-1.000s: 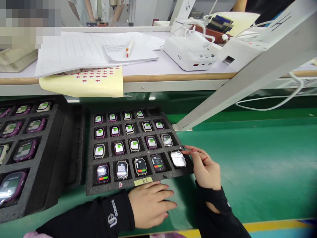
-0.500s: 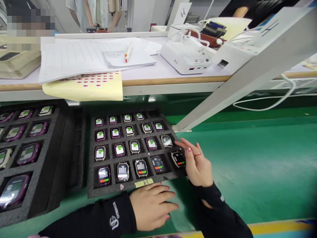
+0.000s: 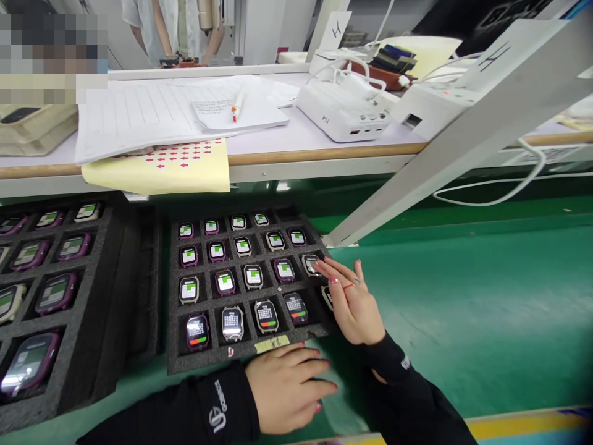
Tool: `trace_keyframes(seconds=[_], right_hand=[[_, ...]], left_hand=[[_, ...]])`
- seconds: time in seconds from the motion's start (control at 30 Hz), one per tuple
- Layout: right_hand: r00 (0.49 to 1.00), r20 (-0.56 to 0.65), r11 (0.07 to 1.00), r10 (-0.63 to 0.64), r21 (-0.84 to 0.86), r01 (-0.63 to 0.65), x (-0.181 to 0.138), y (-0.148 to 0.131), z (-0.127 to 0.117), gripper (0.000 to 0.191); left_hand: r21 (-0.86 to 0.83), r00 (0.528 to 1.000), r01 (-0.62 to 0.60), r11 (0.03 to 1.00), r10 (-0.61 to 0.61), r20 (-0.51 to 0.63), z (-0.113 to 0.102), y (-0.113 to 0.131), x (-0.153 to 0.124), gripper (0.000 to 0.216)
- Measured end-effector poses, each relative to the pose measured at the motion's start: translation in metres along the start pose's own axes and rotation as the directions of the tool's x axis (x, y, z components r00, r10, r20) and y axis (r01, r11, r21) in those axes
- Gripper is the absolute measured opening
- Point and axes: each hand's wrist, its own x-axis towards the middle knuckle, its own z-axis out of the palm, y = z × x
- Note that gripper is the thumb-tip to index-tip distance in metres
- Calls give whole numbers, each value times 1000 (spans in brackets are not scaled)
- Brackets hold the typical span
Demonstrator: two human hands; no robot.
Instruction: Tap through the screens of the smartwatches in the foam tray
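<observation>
A black foam tray holds rows of smartwatch bodies without straps, their screens lit. My right hand is at the tray's right edge, fingers stretched out. Its fingertips lie over a pale-framed smartwatch in the right column; whether they press the screen I cannot tell. The hand partly covers another smartwatch in the front right corner. Close to the tray's front edge, my left hand rests with its fingers spread, holding nothing. A yellow label is stuck on the edge just above it.
To the left stands a taller stack of foam trays with more watches. Behind is a shelf with papers, a pen and a white charger box. A slanted metal post rises on the right. Other people are beyond the shelf.
My right hand has moved left and slightly up, its fingertips now over the pale watch and its palm covering more of the corner watch. My left hand stays almost still.
</observation>
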Motion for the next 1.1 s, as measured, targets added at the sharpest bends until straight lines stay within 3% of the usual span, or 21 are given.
trace_keyframes(seconds=[0.2,0.4,0.6,0.87,1.1], right_hand=[[999,-51,997,-19,70,22,6,-14,-1,37],[992,53,988,-114,111,107,14,-35,11,37],[980,148,988,-132,94,119,16,-42,18,38],[994,31,988,-104,121,100,22,-46,14,40],[970,149,969,-192,187,163,31,-73,30,40]], left_hand=[[25,999,-19,999,19,28,-12,1,-1,35],[40,999,-39,998,39,6,-15,-1,-3,38],[25,999,-44,999,45,-31,-9,-2,-5,37],[20,999,-50,999,50,-20,-10,-2,-6,36],[45,996,-65,997,68,-65,-7,-3,-6,33]])
